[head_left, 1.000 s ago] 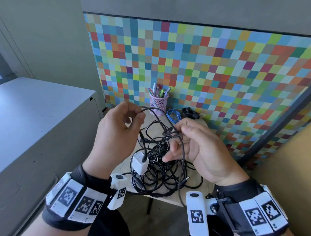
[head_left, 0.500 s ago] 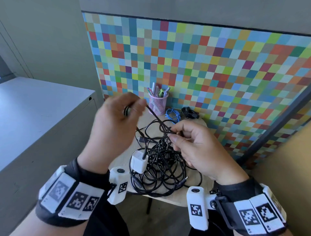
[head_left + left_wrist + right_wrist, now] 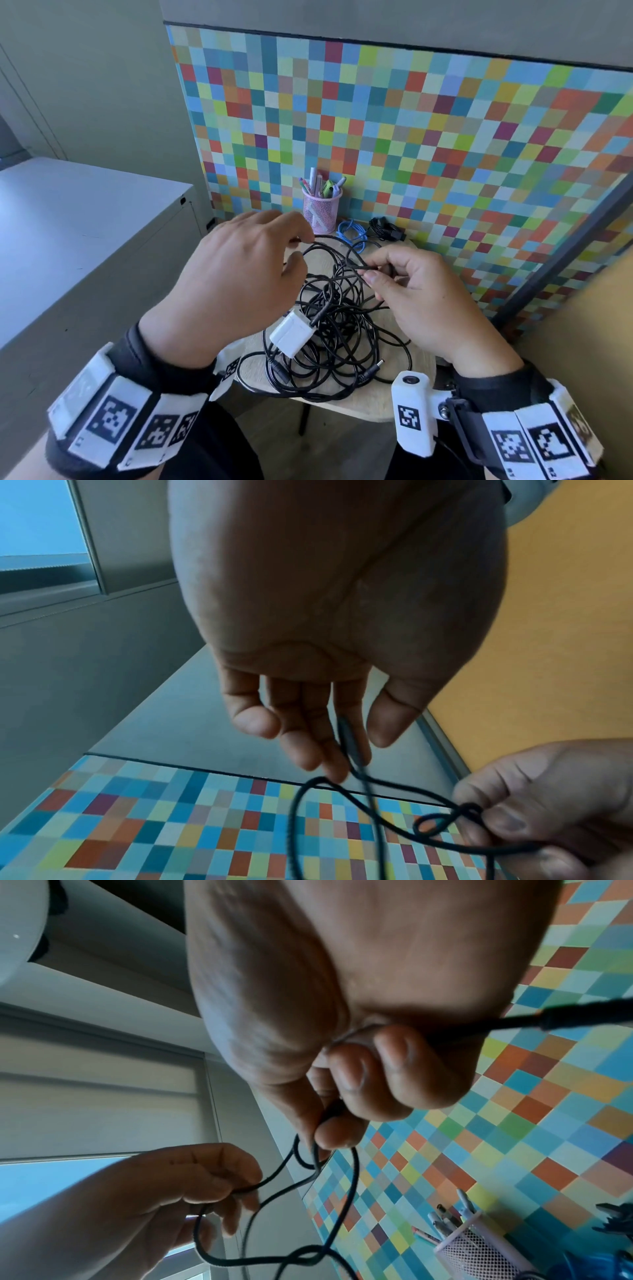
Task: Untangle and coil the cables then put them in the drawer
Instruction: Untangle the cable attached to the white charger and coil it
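Note:
A tangle of black cable [image 3: 329,346] with a white adapter [image 3: 291,334] lies on the small round table [image 3: 346,409]. Both hands hover just above it. My left hand [image 3: 299,250] pinches one strand near its plug, with thumb against fingers [image 3: 352,746]. My right hand [image 3: 368,270] pinches a small knot in the same cable [image 3: 467,814] between thumb and forefinger [image 3: 330,1125]. A slack loop of cable [image 3: 274,1177] hangs between the two hands. A plug end [image 3: 565,1018] sticks out past the right palm.
A pink mesh pen cup [image 3: 320,210], a blue cable [image 3: 352,233] and a black coiled cable [image 3: 387,229] sit at the table's back against the checkered wall. A grey cabinet [image 3: 85,233] stands close on the left. A yellow panel [image 3: 582,342] is on the right.
My left hand came down from its raised pull and moved closer to the right hand, so the taut strand now hangs as a slack loop. My right hand kept its pinch on the knot.

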`<action>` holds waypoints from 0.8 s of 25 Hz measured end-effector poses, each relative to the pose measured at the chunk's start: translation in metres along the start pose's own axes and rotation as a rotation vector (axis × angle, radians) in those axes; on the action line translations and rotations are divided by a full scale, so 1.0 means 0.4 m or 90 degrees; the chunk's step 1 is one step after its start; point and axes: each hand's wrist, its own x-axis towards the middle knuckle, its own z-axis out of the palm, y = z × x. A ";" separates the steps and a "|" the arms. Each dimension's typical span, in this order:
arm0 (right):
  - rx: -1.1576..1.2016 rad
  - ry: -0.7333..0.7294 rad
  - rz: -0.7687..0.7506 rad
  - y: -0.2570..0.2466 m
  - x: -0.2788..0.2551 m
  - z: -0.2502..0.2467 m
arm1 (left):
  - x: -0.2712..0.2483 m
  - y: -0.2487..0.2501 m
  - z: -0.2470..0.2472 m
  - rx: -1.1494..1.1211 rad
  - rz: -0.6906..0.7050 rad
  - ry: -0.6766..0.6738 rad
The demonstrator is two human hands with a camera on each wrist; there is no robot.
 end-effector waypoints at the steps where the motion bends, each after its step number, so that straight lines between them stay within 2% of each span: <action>1: -0.004 -0.005 -0.005 -0.002 -0.002 0.000 | -0.001 0.003 0.005 -0.002 0.007 -0.007; 5: -0.032 -0.033 -0.039 -0.027 -0.009 0.004 | 0.003 0.019 0.038 -0.049 0.105 -0.023; 7: -0.038 -0.039 -0.053 -0.039 -0.012 0.005 | 0.003 0.027 0.052 -0.100 0.116 -0.006; 9: -0.038 -0.028 -0.050 -0.034 -0.013 0.001 | 0.006 0.018 0.048 -0.169 0.060 0.040; 12: -0.024 -0.010 -0.036 -0.016 -0.015 -0.016 | 0.019 -0.027 0.023 -0.262 -0.118 0.157; 14: 0.009 0.003 -0.021 -0.010 -0.014 -0.024 | 0.024 -0.050 0.012 -0.287 -0.196 0.213; 17: 0.048 0.041 0.017 -0.001 -0.010 -0.024 | 0.023 -0.066 0.014 -0.332 -0.234 0.275; 20: 0.055 0.081 0.044 0.015 -0.006 -0.020 | 0.018 -0.083 0.005 -0.458 -0.253 0.338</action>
